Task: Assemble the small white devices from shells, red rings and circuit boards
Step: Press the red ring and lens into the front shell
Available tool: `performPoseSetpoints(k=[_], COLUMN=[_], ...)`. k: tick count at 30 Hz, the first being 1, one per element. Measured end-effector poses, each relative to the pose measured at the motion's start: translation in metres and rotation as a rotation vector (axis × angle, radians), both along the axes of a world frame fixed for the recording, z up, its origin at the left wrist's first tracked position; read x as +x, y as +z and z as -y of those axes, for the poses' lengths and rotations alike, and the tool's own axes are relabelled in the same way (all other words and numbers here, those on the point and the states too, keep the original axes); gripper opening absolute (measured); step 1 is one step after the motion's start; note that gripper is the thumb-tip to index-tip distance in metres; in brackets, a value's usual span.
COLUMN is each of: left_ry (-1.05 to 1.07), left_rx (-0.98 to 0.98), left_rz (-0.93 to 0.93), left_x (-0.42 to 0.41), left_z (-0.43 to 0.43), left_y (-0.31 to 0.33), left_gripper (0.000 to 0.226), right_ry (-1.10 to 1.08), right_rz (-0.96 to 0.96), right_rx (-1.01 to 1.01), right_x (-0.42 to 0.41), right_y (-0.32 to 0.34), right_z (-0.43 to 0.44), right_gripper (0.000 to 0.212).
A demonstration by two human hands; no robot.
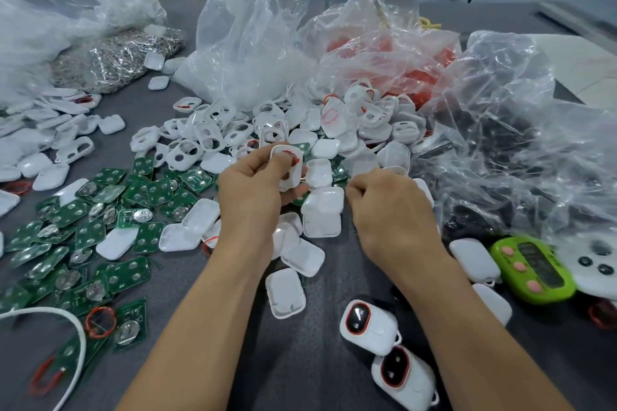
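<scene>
My left hand (253,190) holds a white shell (287,160) with a red ring showing at its upper edge, tilted up over the pile. My right hand (387,207) is curled, fingertips pinched low among loose white shells (322,210); what it pinches is hidden. Green circuit boards (83,227) with silver discs lie scattered at the left. White front frames with openings (207,137) are heaped behind. Two finished white devices with red-rimmed windows (369,324) lie near the front edge, between my forearms.
Clear plastic bags stand behind: one with white shells (247,43), one with red rings (394,57), one with dark parts (507,157) at the right. A bag of metal clips (117,57) lies far left. A green device (534,270) and a white cord (66,320) lie near.
</scene>
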State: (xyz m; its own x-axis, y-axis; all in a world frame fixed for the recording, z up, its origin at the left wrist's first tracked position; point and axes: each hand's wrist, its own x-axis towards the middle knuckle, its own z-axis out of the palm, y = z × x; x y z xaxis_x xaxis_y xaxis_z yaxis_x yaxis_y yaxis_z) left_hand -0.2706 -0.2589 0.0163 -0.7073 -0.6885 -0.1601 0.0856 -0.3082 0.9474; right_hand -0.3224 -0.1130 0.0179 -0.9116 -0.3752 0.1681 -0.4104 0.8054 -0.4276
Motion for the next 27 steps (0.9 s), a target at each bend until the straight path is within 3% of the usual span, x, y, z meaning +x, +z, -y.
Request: performPoseSetpoints(k=[3, 6, 8, 15, 22, 27], left_ry=[-0.07, -0.135, -0.164, -0.249, -0.295, -0.273], left_rx=[0.071, 0.028, -0.016, -0.021, 0.082, -0.043], left_rz=[-0.02, 0.025, 0.037, -0.047, -0.07, -0.088], left_x=[0.001, 0.0, 0.0, 0.005, 0.003, 0.004], left_z=[-0.002, -0.007, -0.011, -0.016, -0.019, -0.026], left_y=[0.003, 0.002, 0.001, 0.004, 0.003, 0.001], left_gripper=[0.034, 0.028, 0.022, 0.023, 0.029, 0.026], right_ry=[-0.112, -0.189, -0.144, -0.012, -0.152, -0.233], right_rz=[0.042, 0.412, 0.553, 0.586, 0.487, 0.511], right_rx=[-0.381, -0.904, -1.029, -1.044, -0.944, -0.932], right_x=[-0.008, -0.01, -0.008, 0.003, 0.005, 0.008], right_y=[-0.001, 0.005, 0.007, 0.013, 0.012, 0.017], right_z=[-0.006, -0.006, -0.005, 0.0, 0.004, 0.004], right_gripper=[0.027, 0.022, 0.02, 0.025, 0.01, 0.015])
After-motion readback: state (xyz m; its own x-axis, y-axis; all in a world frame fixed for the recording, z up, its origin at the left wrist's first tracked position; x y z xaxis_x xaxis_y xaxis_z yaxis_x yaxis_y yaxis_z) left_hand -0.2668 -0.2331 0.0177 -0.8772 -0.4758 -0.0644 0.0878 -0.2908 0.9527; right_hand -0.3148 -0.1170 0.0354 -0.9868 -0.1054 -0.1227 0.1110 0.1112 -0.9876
